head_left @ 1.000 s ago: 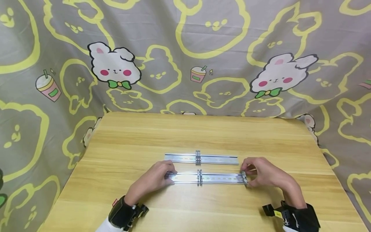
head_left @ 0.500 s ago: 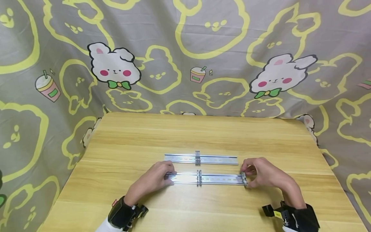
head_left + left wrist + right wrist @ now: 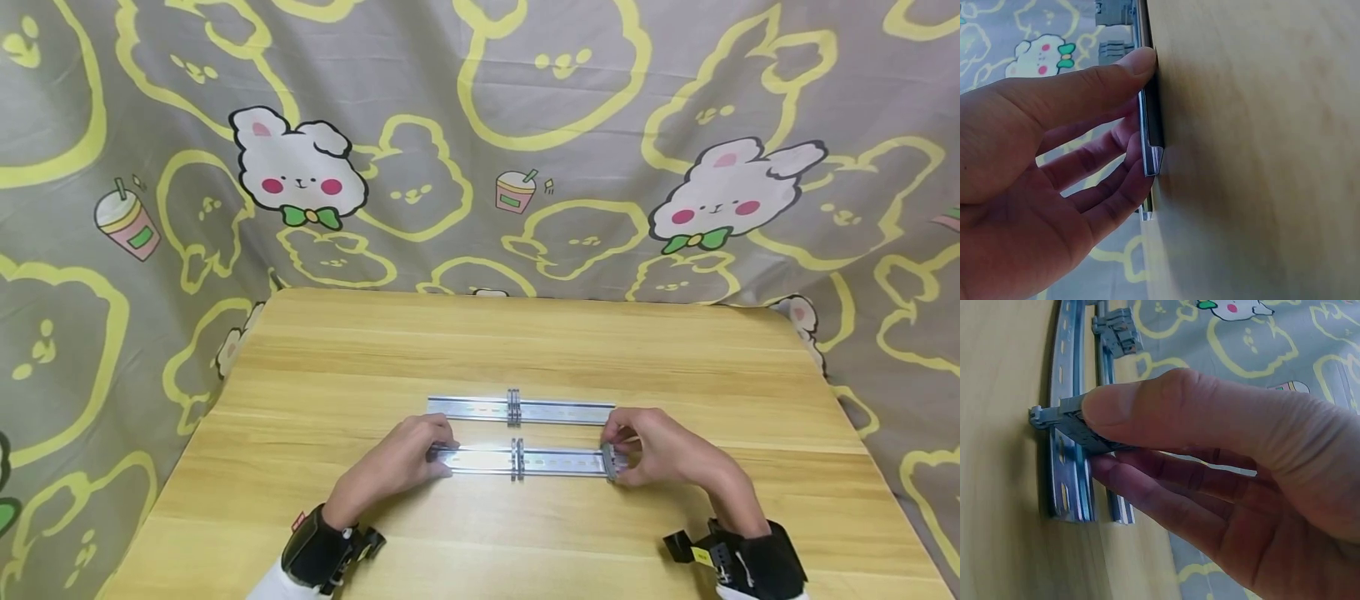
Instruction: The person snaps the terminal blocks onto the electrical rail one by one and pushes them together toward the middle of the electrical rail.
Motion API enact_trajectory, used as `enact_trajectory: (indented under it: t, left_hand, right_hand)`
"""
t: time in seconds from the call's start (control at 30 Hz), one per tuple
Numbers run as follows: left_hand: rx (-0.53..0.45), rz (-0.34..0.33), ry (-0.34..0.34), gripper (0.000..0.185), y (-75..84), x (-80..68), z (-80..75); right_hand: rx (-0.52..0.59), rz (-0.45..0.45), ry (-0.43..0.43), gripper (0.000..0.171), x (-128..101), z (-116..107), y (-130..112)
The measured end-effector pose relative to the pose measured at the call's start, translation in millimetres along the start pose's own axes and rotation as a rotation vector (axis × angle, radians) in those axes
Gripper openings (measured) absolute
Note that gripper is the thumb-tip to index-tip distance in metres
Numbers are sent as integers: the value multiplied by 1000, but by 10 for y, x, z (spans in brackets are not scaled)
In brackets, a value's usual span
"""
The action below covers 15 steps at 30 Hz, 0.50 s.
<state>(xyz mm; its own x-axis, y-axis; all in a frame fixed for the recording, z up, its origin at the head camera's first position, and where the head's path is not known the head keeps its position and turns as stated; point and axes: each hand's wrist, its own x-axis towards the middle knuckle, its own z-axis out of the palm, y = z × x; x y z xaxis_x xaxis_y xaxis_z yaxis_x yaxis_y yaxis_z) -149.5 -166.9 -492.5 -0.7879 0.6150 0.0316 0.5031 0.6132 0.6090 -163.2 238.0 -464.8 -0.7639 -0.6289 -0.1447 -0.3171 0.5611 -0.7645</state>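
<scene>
Indoors: wooden table [image 3: 525, 350], bunny-print cloth [image 3: 480, 125] behind; left hand [image 3: 405, 458] grips rail [image 3: 555, 461], right hand [image 3: 652, 450] pinches clip [image 3: 608, 461].

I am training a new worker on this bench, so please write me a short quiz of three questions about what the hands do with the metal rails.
1. True or false: the right hand pinches a small grey clip on the near rail.
2. Which end of the near rail does the left hand hold? A: the left end. B: the middle. C: the right end.
3. Fill in: the far rail lies flat on the ____, with no hand on it.

Key
1. True.
2. A.
3. Table.
</scene>
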Motion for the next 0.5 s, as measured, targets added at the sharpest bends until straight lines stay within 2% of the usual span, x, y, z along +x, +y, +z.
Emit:
enact_trajectory:
  t: [0.23,0.5]
  left_hand:
    - [5,-7,-5,29,-7,4,2]
    - [-14,-12,-9,30,-2,7,-4]
  right_hand:
    - [21,-13,7,45,54,55,-41]
    - [-36,-43,17,44,134,166,-62]
